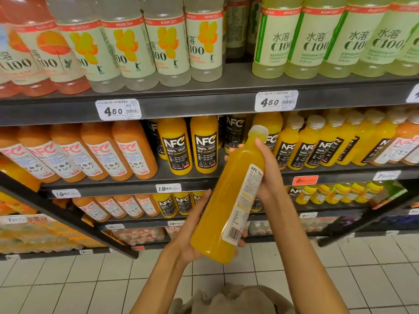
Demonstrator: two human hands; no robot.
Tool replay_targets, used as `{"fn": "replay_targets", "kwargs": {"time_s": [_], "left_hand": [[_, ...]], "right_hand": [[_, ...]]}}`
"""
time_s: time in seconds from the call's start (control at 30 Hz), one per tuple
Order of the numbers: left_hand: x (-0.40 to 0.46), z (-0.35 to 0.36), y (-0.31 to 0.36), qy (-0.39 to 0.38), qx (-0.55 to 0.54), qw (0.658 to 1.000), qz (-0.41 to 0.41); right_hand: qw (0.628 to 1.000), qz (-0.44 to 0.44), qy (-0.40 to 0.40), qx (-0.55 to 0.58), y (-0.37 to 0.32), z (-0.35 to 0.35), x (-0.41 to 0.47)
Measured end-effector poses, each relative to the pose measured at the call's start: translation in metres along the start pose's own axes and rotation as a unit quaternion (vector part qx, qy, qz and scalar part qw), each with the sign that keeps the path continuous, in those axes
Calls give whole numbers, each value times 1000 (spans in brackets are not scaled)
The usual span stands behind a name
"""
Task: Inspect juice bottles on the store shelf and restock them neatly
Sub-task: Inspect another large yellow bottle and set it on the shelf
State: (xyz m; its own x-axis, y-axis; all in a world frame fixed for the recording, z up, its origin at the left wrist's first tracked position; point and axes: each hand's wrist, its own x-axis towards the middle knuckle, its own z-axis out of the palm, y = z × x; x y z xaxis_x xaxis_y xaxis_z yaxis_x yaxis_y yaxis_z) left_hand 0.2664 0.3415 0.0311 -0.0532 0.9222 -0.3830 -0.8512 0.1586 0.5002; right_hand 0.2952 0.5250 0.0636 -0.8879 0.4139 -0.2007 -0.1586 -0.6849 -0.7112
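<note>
Both hands hold 1 tall clear plastic bottle of yellow-orange juice [229, 196] in front of the shelving, off the shelf and tilted, its white cap [258, 130] pointing up toward the middle shelf and its base low toward the tiled floor [68, 282]. The left hand [192, 232] cups the lower body and base from beneath, thumb laid up the left side, fingers curled under. The right hand [265, 173] grips the upper body from the right, thumb up by the neck, fingertips showing round the far side. The bottle's white back label with barcode [240, 205] faces the camera. Directly behind it, on the dark metal middle shelf [192, 181], stand 2 yellow juice bottles with black NFC labels [190, 146], upright and close together; to their left, near the shelf's left end, a row of orange juice bottles with white NFC labels [90, 152]; to the right, smaller yellow bottles with white caps [317, 143]. The top shelf [204, 103] carries pale C100 drink bottles [317, 39] and 2 white price tags reading 4.50 [116, 109] on its front edge.
</note>
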Motion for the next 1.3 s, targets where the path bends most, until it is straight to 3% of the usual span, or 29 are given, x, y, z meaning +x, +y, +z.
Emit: {"fn": "replay_targets", "kwargs": {"time_s": [0.03,0.1,0.23,0.3,0.37,0.5,0.6,0.67,0.77,0.87,0.97,1.1,1.3], "left_hand": [[1,-3,0,4,29,1000,11],[1,-11,2,87,123,987,61],[2,-6,0,184,312,926,106],[7,0,-5,214,332,910,124],[10,4,-7,220,309,915,137],[2,12,-5,151,143,968,143],[-1,15,-12,64,25,992,105],[-3,17,-15,33,-26,997,66],[-5,16,-17,43,-42,998,20],[-10,16,-14,73,-103,992,25],[-20,25,-4,51,-143,988,30],[-26,41,5,95,-135,986,29],[-29,47,7,128,-111,985,42]], "right_hand": [[1000,-7,18,-11,1,-2,0],[998,-8,48,-35,-2,-3,-1],[987,-31,116,-109,-4,-2,-2],[983,-37,120,-137,-5,-2,-1],[983,-37,100,-153,-8,-3,0],[988,-8,39,-146,-11,-10,1],[999,32,-4,-20,-1,-12,5],[999,46,-12,7,4,-12,8],[997,58,28,-44,7,-14,14],[986,89,99,-97,8,-16,18],[971,145,159,-103,13,-21,20],[959,224,138,-110,25,-26,17],[959,220,144,-102,33,-20,16]]}}
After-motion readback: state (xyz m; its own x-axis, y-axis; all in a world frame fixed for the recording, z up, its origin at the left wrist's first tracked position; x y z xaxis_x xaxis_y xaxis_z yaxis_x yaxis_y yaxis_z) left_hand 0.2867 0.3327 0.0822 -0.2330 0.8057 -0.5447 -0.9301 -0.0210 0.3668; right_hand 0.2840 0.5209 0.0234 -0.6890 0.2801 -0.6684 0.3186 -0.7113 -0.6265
